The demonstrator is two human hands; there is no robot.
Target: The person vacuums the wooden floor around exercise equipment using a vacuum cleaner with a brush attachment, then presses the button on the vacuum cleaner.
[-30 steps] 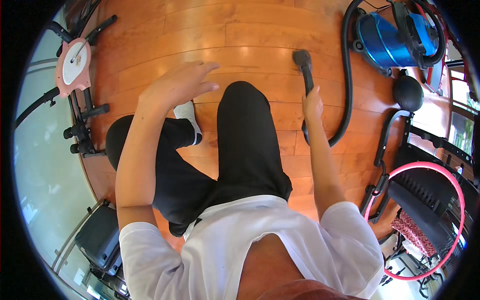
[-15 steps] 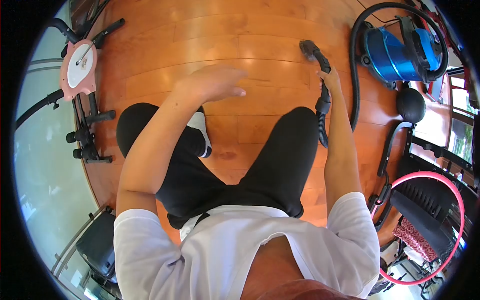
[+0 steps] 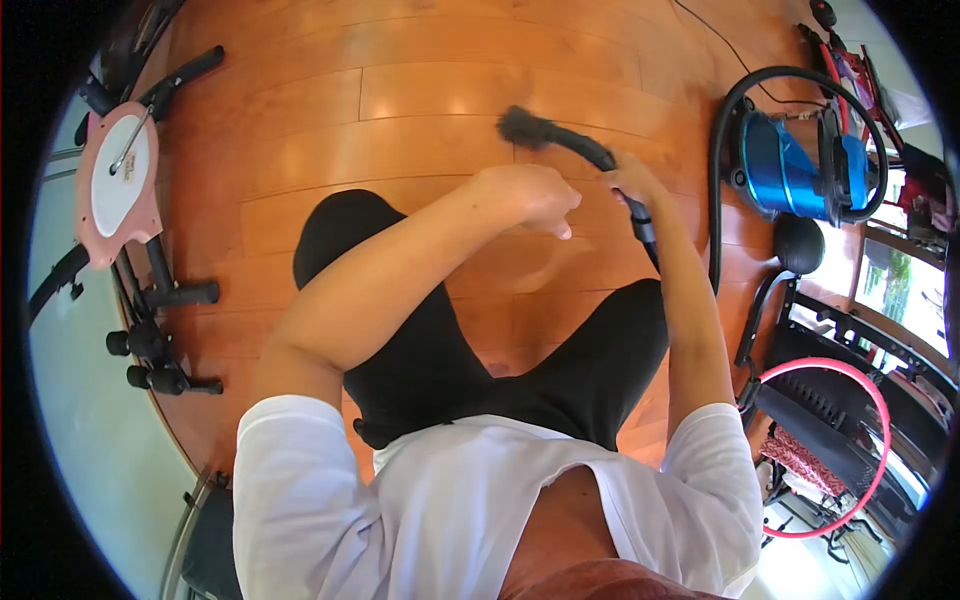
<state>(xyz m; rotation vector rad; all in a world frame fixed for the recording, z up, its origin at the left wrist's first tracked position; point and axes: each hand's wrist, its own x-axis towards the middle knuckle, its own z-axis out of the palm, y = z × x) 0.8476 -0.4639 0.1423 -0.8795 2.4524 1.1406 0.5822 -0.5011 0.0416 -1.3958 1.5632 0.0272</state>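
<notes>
My right hand [image 3: 635, 182] is wrapped round the black vacuum cleaner handle [image 3: 583, 146], in front of my right knee. A dark brush head [image 3: 522, 128], slightly blurred, sits at the far end of the handle, over the wooden floor [image 3: 430, 95]. From the lower end, the black hose [image 3: 715, 190] runs on and loops up to the blue vacuum cleaner [image 3: 785, 165] on the right. My left hand [image 3: 535, 203] reaches across in front of me, just left of the right hand and apart from the handle. Its fingers are loosely bent, the thumb stands off, and nothing shows in it.
On the left, a pink and white exercise bike [image 3: 120, 180] stands by a glass panel [image 3: 90, 400]. To the right are a black ball [image 3: 799, 243], a black exercise bench [image 3: 840, 420] and a pink hoop [image 3: 884, 420]. A thin cord [image 3: 735, 50] trails on the floor behind the vacuum cleaner.
The brush head has swung left and slightly nearer, with the handle now slanting. My left hand has moved right towards the right hand, its fingers more bent. The view has shifted.
</notes>
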